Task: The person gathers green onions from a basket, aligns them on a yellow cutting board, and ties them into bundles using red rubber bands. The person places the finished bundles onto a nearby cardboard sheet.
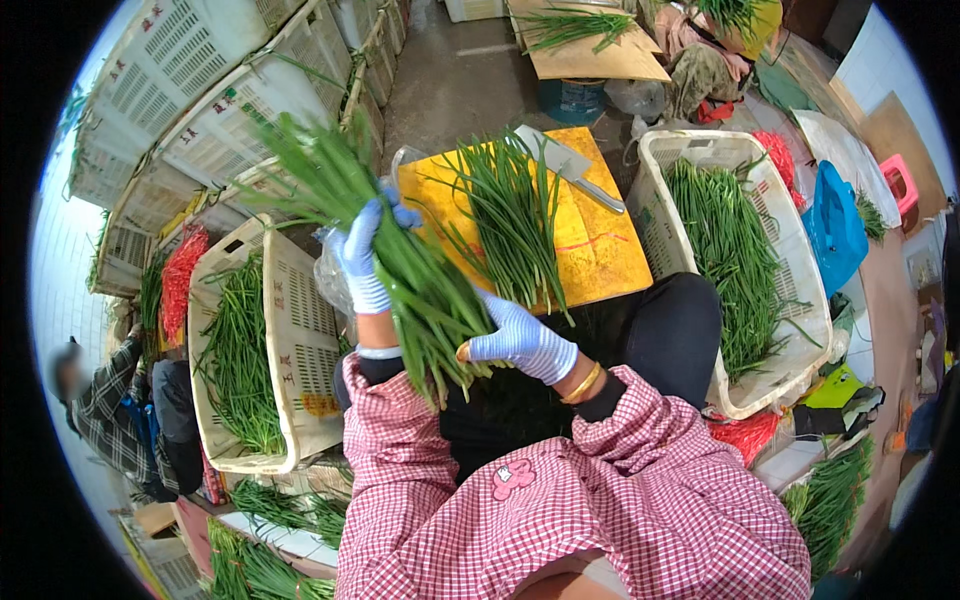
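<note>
A thick bundle of long green Chinese chives (409,259) slants between my hands, its leaf tips to the upper left and its cut ends near my lap. My left hand (366,251), in a blue-and-white knit glove, grips the bundle around its middle. My right hand (525,337), gloved the same way, holds the stalk ends, thumb on top. Beyond them stands a yellow board (600,255), on which a loose pile of chives (506,217) lies. A cleaver (559,159) rests flat behind that pile, its handle pointing right.
White plastic crates of chives stand at left (300,337) and right (806,300). Stacked crates (255,127) line the upper left. Red plastic strands (184,262) hang beside the left crate. A person (112,420) sits at far left. Farther back, cardboard (600,64) covers a bucket (571,101).
</note>
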Demonstrator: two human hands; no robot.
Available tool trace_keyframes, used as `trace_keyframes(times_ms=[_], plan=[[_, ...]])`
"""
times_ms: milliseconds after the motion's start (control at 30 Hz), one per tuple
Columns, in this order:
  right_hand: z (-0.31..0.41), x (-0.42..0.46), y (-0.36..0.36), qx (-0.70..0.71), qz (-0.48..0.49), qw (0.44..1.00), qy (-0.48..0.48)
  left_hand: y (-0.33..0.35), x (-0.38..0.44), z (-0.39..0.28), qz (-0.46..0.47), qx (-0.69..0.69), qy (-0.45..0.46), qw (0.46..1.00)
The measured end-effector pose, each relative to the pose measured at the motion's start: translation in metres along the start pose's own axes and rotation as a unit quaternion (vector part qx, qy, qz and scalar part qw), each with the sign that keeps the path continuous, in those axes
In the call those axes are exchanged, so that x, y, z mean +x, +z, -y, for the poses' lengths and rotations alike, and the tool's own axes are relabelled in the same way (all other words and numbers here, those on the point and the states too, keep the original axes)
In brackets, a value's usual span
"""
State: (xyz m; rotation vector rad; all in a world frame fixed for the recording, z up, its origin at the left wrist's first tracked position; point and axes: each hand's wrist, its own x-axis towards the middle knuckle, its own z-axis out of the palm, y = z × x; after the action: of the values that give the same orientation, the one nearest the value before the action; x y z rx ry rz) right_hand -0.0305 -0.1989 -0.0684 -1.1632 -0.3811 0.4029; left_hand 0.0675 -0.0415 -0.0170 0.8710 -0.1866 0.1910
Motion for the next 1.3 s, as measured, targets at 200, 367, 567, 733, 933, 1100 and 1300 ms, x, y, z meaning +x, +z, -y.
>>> trace_keyframes(times_ms=[200,367,567,733,933,1100,1300], plan=[[0.044,-0.008,-0.063,-0.111,-0.203,0.973,-0.014,0.05,0.06,0.075,0.002,0.128,-0.004,0.992],[0.011,0.017,-0.125,-0.358,-0.185,0.903,0.149,-0.01,0.093,0.175,0.024,0.426,-0.029,0.904],[0.029,0.026,-0.144,-0.589,-0.057,0.738,0.325,-0.027,0.083,0.188,0.058,0.647,-0.042,0.759],[0.032,0.017,-0.15,-0.512,-0.066,0.795,0.318,-0.003,0.045,0.142,0.114,0.745,0.252,0.608],[0.033,0.006,-0.149,-0.573,-0.087,0.768,0.273,0.004,0.02,0.167,0.498,0.637,0.087,0.582],[0.041,-0.029,-0.087,-0.645,0.097,0.754,0.08,0.004,0.023,0.163,0.499,0.604,0.172,0.598],[-0.058,-0.028,-0.065,-0.521,0.007,0.843,-0.133,0.0,0.008,0.177,0.481,0.565,0.172,0.649]])
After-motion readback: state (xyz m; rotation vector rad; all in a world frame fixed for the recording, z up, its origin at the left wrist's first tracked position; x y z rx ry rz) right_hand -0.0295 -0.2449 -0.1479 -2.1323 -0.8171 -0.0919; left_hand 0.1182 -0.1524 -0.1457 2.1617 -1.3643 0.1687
